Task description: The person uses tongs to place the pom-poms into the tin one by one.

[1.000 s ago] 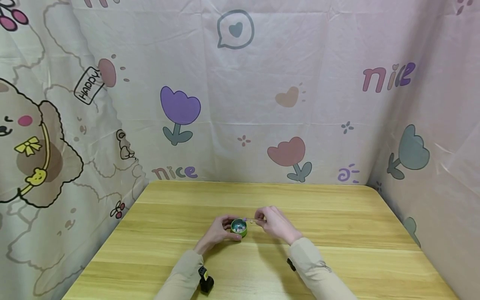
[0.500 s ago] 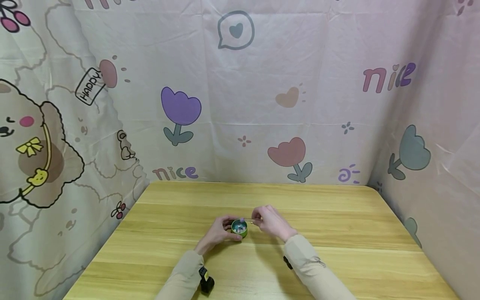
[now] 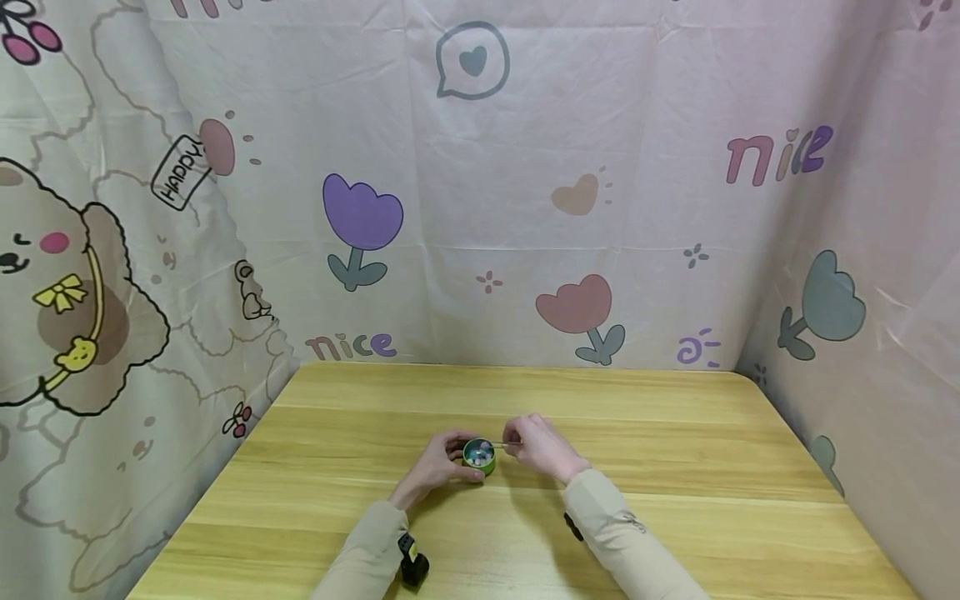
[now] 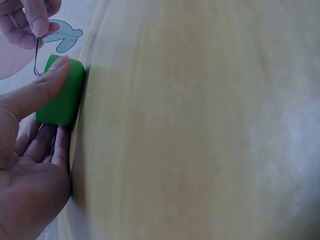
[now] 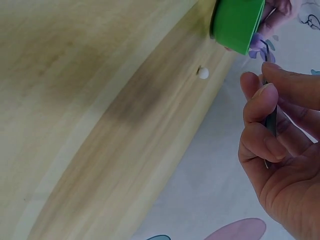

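My left hand [image 3: 438,460] grips a small round green tin [image 3: 480,468] on the table, thumb on the near side and fingers behind it. Several small pale pieces lie inside the tin. My right hand [image 3: 542,446] pinches thin bent-tip tweezers [image 5: 271,120] to the right of the tin. At the tweezers' tip is a small soft-looking purple ball [image 5: 257,42], at the tin's mouth. In the left wrist view the green tin [image 4: 65,95] hides its contents, and the tweezers [image 4: 36,57] point down behind the thumb.
A small white ball [image 5: 203,73] lies on the wooden table [image 3: 375,400] near the tin. Printed cloth [image 3: 480,167] hangs behind the table and along both sides. Dark wrist devices sit by both sleeves.
My right hand has moved left, bringing the tweezers and the purple ball from beside the tin's rim to over and into its opening. The left hand and tin stay put.
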Demonstrator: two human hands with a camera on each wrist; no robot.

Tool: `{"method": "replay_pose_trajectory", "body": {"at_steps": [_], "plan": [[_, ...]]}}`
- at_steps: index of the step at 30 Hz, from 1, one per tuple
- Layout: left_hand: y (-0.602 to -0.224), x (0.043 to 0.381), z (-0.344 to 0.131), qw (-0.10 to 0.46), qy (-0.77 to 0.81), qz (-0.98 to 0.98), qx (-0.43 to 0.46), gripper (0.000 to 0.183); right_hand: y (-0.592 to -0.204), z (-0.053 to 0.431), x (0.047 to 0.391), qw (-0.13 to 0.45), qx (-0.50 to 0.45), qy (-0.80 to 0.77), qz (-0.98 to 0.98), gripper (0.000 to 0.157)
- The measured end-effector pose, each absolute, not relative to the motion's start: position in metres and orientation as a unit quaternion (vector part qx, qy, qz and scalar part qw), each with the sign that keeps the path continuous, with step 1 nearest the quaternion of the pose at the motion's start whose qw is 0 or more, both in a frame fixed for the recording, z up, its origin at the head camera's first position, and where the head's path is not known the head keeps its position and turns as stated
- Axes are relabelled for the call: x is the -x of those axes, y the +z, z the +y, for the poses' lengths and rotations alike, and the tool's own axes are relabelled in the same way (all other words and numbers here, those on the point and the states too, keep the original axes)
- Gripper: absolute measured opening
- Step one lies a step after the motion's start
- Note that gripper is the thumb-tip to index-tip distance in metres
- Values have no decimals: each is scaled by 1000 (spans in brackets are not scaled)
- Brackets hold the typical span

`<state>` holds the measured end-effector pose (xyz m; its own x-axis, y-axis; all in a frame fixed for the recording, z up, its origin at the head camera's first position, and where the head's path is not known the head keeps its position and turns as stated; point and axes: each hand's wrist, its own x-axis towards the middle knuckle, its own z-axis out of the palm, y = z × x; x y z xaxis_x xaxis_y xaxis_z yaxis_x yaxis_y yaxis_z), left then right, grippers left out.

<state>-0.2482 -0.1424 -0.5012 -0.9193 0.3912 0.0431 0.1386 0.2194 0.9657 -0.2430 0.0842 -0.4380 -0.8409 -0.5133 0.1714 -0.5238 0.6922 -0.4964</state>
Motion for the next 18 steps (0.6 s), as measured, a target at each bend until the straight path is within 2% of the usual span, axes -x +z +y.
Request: {"method": "replay_pose_trajectory", "body": {"at_steps": [18], "plan": [[-501, 248, -143, 103, 599, 775, -173, 64, -440, 84, 242, 1, -278, 271, -922, 6]]}}
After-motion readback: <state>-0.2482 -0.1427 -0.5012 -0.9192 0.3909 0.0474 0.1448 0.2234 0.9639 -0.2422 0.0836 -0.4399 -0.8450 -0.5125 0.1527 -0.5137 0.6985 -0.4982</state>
